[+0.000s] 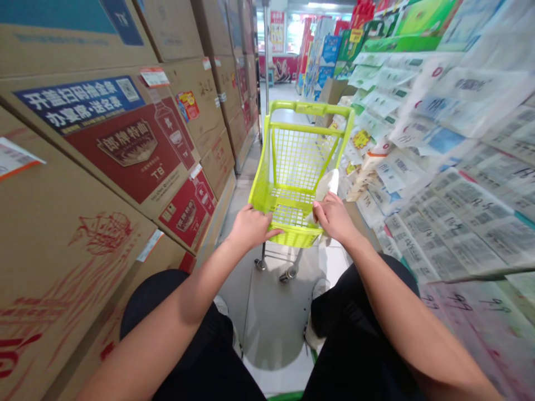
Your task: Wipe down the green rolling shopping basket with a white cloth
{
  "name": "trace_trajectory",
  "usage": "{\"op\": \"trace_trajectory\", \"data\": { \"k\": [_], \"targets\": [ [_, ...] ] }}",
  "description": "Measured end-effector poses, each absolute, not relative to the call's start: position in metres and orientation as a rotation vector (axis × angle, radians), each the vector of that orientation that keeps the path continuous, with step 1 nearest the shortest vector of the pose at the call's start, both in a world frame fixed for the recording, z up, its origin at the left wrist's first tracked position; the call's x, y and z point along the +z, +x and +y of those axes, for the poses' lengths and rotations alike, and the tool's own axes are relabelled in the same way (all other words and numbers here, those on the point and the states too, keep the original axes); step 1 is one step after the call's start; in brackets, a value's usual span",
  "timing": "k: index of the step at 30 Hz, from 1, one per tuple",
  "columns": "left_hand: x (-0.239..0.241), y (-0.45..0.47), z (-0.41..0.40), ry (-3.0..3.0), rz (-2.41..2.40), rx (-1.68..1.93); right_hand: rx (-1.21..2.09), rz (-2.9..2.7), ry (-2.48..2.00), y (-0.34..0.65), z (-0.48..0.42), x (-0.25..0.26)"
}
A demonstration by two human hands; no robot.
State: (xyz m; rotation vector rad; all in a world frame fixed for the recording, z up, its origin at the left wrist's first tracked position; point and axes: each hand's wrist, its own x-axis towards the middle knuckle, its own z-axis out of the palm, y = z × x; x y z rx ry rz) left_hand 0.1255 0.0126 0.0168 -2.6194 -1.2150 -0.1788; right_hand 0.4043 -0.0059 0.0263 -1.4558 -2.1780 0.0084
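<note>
Both the left hand [251, 225] and right hand [333, 217] are clenching a lime plastic mesh cart [308, 108] by its rim, centre frame. The right is also pinching a white sheet [329, 184]. Cardboard boxes [134, 145] are crowding frame left, glossy packets [460, 184] right.

Glossy plastic cart [292, 161], matt cardboard boxes [125, 139]

Head camera looks forward and down, close over the cart [292, 156].

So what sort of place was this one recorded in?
Most likely a supermarket or wholesale shop aisle. The left hand and right hand grip the near rim of a lime-green shopping cart, printed cartons are stacked high on the left, and packaged goods fill the shelves on the right.
</note>
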Motion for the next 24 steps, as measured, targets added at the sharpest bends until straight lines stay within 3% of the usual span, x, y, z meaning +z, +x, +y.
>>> {"op": "trace_trajectory", "data": {
  "k": [8,11,18,24],
  "targets": [
    [0.013,0.148,0.009,-2.604,-1.323,-0.263,-0.147,-2.234,-1.371,0.418,-0.02,0.037],
    [0.011,0.145,0.014,-2.597,-1.341,-0.29,-0.261,-2.133,-1.572,0.432,-0.028,0.046],
    [0.006,0.138,0.026,-2.622,-1.346,-0.364,0.025,-2.228,-2.096,0.408,-0.041,0.047],
    [0.003,0.138,0.023,-2.647,-1.282,-0.494,-0.073,-2.167,-2.194,0.364,-0.04,0.043]
  ]
}}
